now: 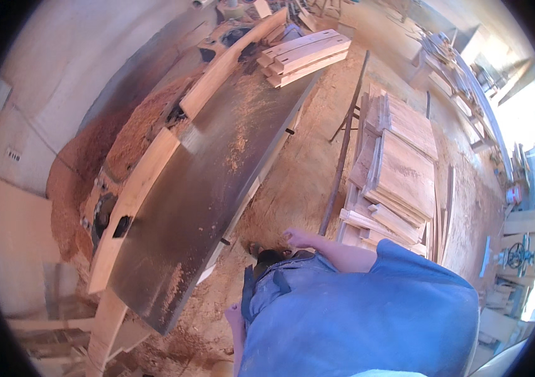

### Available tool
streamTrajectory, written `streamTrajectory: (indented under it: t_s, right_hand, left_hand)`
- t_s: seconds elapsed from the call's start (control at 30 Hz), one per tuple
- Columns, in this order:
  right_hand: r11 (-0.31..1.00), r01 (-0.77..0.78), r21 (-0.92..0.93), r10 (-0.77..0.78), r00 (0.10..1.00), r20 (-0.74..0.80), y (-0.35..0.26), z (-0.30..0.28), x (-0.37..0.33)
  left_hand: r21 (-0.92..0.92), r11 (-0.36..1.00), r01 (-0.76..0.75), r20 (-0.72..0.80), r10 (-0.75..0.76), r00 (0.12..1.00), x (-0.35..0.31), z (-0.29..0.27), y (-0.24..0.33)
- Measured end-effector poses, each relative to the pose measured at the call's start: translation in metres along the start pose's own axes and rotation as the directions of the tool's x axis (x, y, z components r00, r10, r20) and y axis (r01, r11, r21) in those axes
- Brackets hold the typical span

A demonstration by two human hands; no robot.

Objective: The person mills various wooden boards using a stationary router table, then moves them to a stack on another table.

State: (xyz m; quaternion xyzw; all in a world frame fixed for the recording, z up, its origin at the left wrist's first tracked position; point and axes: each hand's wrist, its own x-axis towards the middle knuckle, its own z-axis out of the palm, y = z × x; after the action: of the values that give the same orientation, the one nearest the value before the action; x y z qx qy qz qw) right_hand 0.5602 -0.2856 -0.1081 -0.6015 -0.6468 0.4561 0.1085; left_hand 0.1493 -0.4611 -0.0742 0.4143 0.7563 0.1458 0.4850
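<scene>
My right hand (301,238) hangs in front of my body, its fingers loosely curled with no object seen in them. My left hand (234,314) is low beside my blue clothing, near the machine table's edge but apart from it; its fingers are too small and partly hidden to read. Left of both hands lies a long dark metal machine table (217,169) strewn with wood shavings. A curved wooden fence in two parts, a near part (138,195) and a far part (233,63), runs along its far-left side. Slotted wooden pieces (305,53) are stacked at its far end.
A reddish sawdust heap (135,135) lies behind the fence. To the right, flat wooden panels (406,160) are piled low, with a dark metal bar (343,147) alongside. Offcuts (107,330) lie at the lower left. A cluttered bench (462,94) stands farther right.
</scene>
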Motion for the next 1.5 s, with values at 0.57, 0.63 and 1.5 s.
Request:
streamTrajectory:
  t_s: [0.57,0.63,1.5]
  right_hand:
    - [0.504,-0.076,0.861,0.542,0.803,-0.247,0.029,-0.326,0.145]
    - [0.472,-0.048,0.880,0.527,0.816,-0.238,0.032,-0.367,0.168]
    - [0.148,0.203,0.968,0.388,0.888,-0.245,0.057,-0.600,0.304]
  left_hand:
    - [-0.254,0.922,-0.292,0.387,0.373,0.843,0.183,0.031,0.324]
    - [-0.382,0.859,-0.342,0.283,0.461,0.841,0.198,0.036,0.382]
    - [-0.505,0.848,-0.159,-0.010,0.179,0.984,0.366,0.240,0.844]
